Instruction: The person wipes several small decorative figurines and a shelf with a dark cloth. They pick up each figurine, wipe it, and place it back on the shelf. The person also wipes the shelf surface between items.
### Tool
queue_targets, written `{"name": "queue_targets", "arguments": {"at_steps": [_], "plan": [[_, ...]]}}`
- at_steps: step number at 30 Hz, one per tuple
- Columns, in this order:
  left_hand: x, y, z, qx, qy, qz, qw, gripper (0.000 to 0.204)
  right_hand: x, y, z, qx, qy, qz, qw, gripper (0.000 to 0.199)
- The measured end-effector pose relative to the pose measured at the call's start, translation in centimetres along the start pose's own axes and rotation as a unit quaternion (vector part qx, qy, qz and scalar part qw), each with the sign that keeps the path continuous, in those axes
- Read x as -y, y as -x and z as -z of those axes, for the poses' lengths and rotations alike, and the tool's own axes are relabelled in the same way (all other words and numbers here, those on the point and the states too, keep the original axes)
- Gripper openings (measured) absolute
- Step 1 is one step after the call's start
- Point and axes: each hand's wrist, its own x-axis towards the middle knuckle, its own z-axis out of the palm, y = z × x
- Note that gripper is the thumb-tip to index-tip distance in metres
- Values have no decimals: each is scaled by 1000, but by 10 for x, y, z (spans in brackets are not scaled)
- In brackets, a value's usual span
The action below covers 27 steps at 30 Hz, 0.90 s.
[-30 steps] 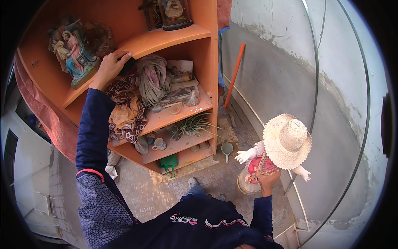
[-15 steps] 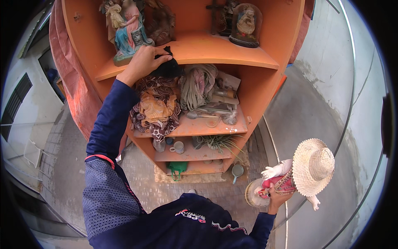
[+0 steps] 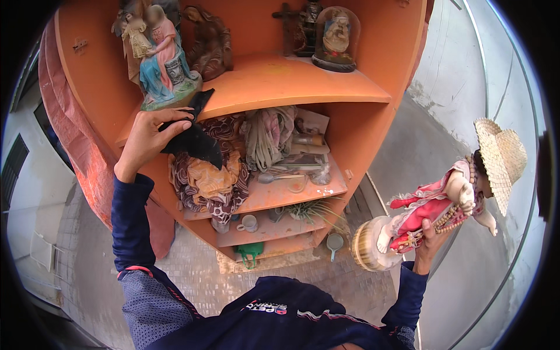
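My left hand (image 3: 153, 135) is closed on a black cloth (image 3: 198, 143) at the front edge of the upper orange shelf (image 3: 291, 84); the cloth hangs down over the shelf below. Just above that hand stands a painted statue group (image 3: 169, 64) in pink and blue robes. Off to the right, my right hand (image 3: 433, 242) grips a figurine (image 3: 434, 204) around its lower body. The figurine wears a pink-red robe, beads and a straw hat (image 3: 503, 160), and its round base (image 3: 367, 248) tilts to the lower left.
A brown figure (image 3: 205, 46), a cross (image 3: 286, 29) and a glass-domed figurine (image 3: 336, 41) share the upper shelf. Below are bunched patterned cloths (image 3: 210, 175), a grey cloth (image 3: 271, 137), a mug (image 3: 248, 223), a plant (image 3: 303, 211), a green bag (image 3: 249, 252) and a small pan (image 3: 334, 244) on the floor.
My left hand has drawn the black cloth left and down along the shelf edge. My right hand has moved the figurine right and up, turning it so more of its robe shows.
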Motion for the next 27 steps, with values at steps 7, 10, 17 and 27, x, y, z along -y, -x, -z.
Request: {"name": "queue_targets", "arguments": {"at_steps": [7,10,17,27], "plan": [[26,14,7,-60,64,35,996,19,81,-70,-60,110,-145,-29,983,74],[35,15,17,-112,103,42,987,20,86,-94,-82,48,-121,8,991,63],[32,2,49,-375,93,-3,922,26,75,-109,-115,31,-120,61,990,62],[32,-12,83,-361,-471,107,798,27,27,-114,-103,89,-134,23,987,72]]}}
